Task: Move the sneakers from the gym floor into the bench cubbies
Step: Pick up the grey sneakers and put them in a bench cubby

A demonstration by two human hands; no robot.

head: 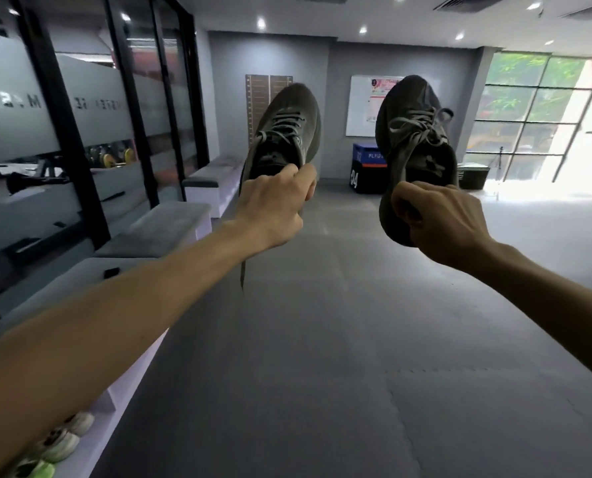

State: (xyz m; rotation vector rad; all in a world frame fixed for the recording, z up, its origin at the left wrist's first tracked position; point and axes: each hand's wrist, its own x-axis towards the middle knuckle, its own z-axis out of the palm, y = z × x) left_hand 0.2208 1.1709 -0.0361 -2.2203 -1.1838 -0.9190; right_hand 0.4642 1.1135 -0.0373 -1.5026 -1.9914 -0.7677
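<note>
Your left hand (pixel 274 205) grips left dark grey sneaker (pixel 284 129) at heel collar, right hand (pixel 443 222) grips its mate (pixel 415 132) likewise. Both raised over gym floor (pixel 305 339), toes far. Bench cubbies (pixel 104 405) near left, pale sneakers (pixel 60 439) already stowed there.

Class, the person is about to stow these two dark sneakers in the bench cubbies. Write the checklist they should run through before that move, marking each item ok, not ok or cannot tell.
1. Left hand grips the left dark grey lace-up sneaker at its heel collar: ok.
2. Right hand grips the right dark grey lace-up sneaker at the heel: ok.
3. Laces tucked away: not ok; one loose lace dangles below the left hand.
4. Both sneakers lifted off the grey mat floor: ok.
5. A free cubby in the white bench: cannot tell; the only opening in view holds pale green-and-white sneakers, the rest is hidden.
</note>
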